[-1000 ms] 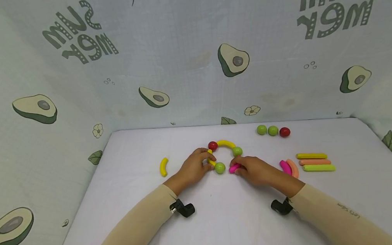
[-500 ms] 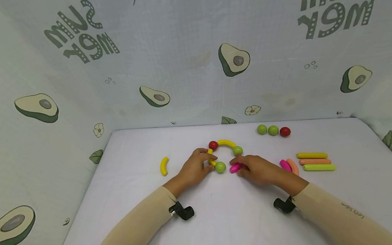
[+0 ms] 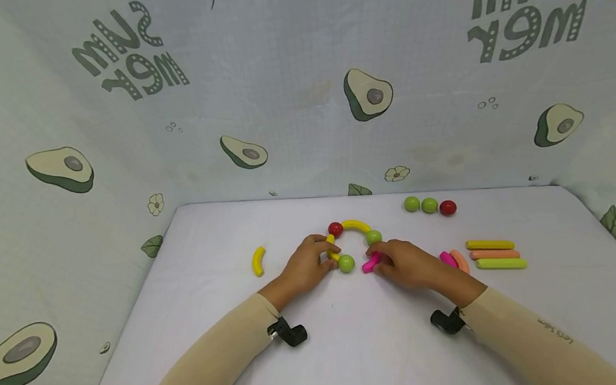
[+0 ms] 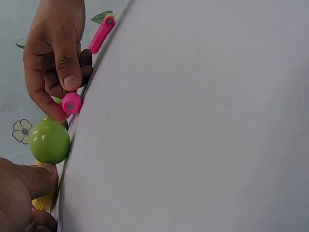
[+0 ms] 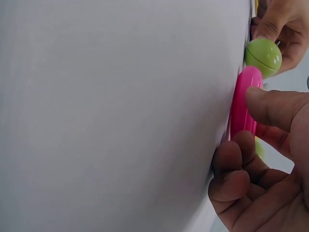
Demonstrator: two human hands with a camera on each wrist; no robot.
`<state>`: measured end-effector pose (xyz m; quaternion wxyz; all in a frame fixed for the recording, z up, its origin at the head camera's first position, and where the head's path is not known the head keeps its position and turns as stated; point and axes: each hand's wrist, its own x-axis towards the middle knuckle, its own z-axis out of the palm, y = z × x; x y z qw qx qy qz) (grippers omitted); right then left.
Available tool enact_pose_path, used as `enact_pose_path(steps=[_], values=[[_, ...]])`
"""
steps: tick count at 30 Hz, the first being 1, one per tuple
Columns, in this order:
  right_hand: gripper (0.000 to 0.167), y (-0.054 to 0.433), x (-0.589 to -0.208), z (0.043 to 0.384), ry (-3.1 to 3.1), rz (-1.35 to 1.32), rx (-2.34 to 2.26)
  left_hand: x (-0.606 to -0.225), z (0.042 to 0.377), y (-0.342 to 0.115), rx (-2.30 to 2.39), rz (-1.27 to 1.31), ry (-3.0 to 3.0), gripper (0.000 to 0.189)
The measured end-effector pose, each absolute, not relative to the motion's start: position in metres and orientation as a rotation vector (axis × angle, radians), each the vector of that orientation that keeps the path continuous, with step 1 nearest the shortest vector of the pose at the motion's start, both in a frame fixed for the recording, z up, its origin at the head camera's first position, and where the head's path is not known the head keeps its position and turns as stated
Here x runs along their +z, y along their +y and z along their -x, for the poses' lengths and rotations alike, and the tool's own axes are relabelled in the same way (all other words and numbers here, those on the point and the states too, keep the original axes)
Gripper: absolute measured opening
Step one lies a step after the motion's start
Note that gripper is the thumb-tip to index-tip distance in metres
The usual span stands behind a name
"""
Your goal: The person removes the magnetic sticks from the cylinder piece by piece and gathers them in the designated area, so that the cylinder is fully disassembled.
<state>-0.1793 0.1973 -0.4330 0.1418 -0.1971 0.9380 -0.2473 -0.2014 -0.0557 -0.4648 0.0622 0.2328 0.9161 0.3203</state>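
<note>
In the head view, my left hand pinches a curved yellow magnetic stick between thumb and fingers. One end of that stick meets a red ball, the other a green ball. My right hand grips a curved pink magnetic stick, partly hidden by its fingers. Its near end bears a grey dot in the left wrist view. Another curved yellow stick runs from the red ball to a second green ball, close to the right fingertips. A gap separates the pink stick from the near green ball.
A loose curved yellow stick lies left. Two green balls and a red ball stand in a row at the back right. Straight sticks lie right, beside curved pink and peach sticks. A printed cloth rises behind the table.
My right hand has shifted slightly right and turned the pink stick, whose near end now tilts more. The left hand stays on the yellow stick almost unmoved.
</note>
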Motion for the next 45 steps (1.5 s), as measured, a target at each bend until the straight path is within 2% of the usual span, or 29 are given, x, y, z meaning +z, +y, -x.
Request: enact_pose_path(steps=[13,20,29,45], values=[[0.028,0.201,-0.436,0.180,2.686,0.545,-0.745,-0.463,0.206,-0.057,0.975,-0.682,2.768,0.025],[0.029,0.202,-0.438,0.181,2.695,0.568,-0.749,-0.462,0.193,-0.053,1.077,-0.665,2.776,0.026],[0.027,0.202,-0.438,0.181,2.692,0.544,-0.765,-0.461,0.184,-0.044,0.893,-0.682,2.847,0.047],[0.024,0.203,-0.439,0.183,2.689,0.552,-0.773,-0.464,0.187,-0.047,1.030,-0.764,2.837,0.034]])
